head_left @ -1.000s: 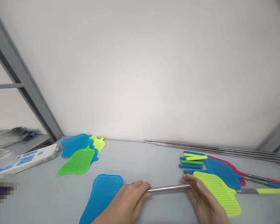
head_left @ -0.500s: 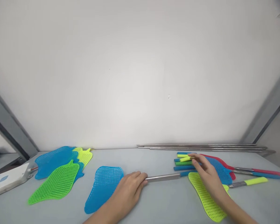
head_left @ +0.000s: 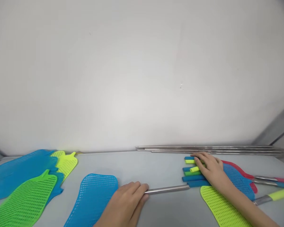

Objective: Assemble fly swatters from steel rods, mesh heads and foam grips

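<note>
Over here, the left hand [head_left: 126,201] has its grip closed around a metal rod [head_left: 168,189], well forward of the desk's [head_left: 92,160] back edge, beside a blue mesh paddle [head_left: 94,198]. The right hand [head_left: 210,167] lies over coloured sleeves [head_left: 192,178] nearer the right edge; I can't tell whether its grip has one. I'd hold the rod steady and pinch one sleeve cleanly, without rolling its neighbours.

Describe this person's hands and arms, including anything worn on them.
The left hand and right hand are both ungloved, with no rings visible. The right forearm is bare to the picture's edge: no sleeve, watch or bracelet shows. The frame cuts off the other arm near the wrist. No markings can be made out.
</note>
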Demonstrator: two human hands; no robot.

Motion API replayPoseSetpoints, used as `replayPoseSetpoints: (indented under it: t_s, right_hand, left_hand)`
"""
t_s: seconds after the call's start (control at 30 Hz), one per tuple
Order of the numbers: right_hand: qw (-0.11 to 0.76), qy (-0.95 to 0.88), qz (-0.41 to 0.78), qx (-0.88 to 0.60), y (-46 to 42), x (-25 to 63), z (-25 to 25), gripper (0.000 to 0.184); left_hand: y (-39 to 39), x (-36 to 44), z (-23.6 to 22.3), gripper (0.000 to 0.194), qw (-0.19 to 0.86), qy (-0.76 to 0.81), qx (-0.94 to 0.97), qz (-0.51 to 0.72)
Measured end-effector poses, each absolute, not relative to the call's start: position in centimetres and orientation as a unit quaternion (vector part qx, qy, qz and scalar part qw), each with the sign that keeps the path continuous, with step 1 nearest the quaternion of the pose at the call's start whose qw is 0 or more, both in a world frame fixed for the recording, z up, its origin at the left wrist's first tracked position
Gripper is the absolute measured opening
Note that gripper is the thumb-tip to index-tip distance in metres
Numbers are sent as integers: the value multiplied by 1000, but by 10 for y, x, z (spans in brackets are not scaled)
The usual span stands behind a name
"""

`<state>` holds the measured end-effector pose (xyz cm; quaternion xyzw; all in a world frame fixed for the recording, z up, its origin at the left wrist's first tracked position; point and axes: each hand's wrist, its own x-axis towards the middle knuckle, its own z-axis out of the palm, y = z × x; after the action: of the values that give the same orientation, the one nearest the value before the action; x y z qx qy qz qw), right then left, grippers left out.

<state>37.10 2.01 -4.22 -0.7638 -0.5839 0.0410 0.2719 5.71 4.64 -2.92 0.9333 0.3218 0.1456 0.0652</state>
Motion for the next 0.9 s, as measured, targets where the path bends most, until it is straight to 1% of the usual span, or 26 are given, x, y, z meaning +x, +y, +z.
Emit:
replayPoseSetpoints:
  t_s: [0.1, 0.23, 0.33, 0.43, 0.6, 0.67, 0.8, 0.9]
  right_hand:
    - [248, -577, 25, -778, 19, 369, -39, 32]
    - [228, -570, -18, -789, 18, 367, -38, 28]
    - [237, -572, -30, -784, 16, 366, -39, 25]
    - [266, -572, -15, -776, 15, 366, -39, 21]
    - [349, -550, 17, -758, 14, 367, -39, 23]
    - [404, -517, 23, -754, 13, 368, -39, 25]
    - [543, -432, 63, -717, 13, 373, -38, 30]
    - [612, -400, 54, -680, 13, 374, -36, 30]
  left_hand:
    - [47, 56, -29, 19, 28, 300, 938, 174]
    - [48, 55, -28, 22, -25, 279, 937, 211]
    - [48, 56, -26, 24, -53, 273, 934, 225]
    - [48, 56, -26, 24, -60, 272, 934, 224]
    - [49, 55, -28, 23, -71, 278, 930, 228]
    - [49, 54, -29, 23, -76, 278, 930, 230]
    - [50, 55, -27, 24, -83, 270, 930, 233]
    - [51, 55, -27, 24, -93, 265, 930, 236]
